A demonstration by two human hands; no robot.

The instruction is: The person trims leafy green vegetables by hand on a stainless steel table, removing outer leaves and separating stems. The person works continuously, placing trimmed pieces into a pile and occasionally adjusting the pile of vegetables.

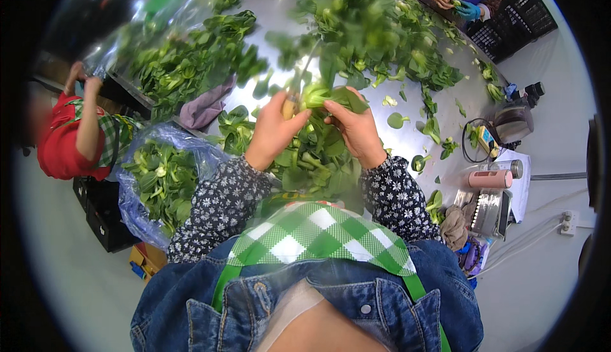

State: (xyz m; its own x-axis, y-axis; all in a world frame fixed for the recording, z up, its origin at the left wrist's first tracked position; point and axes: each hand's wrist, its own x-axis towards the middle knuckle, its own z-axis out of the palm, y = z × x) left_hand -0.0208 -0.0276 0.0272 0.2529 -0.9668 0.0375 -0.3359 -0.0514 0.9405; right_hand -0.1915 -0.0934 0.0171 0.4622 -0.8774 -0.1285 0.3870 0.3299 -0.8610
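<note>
My left hand (271, 135) grips the yellowish handle of a knife (289, 107), its blade pointing away from me over the table. A head of bok choy (316, 96) is held by my right hand (358, 132), its pale green base turned towards the knife and its leaves under my right fingers. My left thumb is close to that base; whether it touches is hard to tell. Below both hands lies a pile of loose bok choy leaves (317, 161), right in front of my green checked apron (320, 230).
Bok choy heaps (382, 32) cover the metal table (382, 148). A purple cloth (206, 104) lies left, near a plastic bag of leaves (160, 180). A pink bottle (490, 179) stands right. Two people work nearby, one in red sleeves (71, 137), one with a blue glove (468, 11).
</note>
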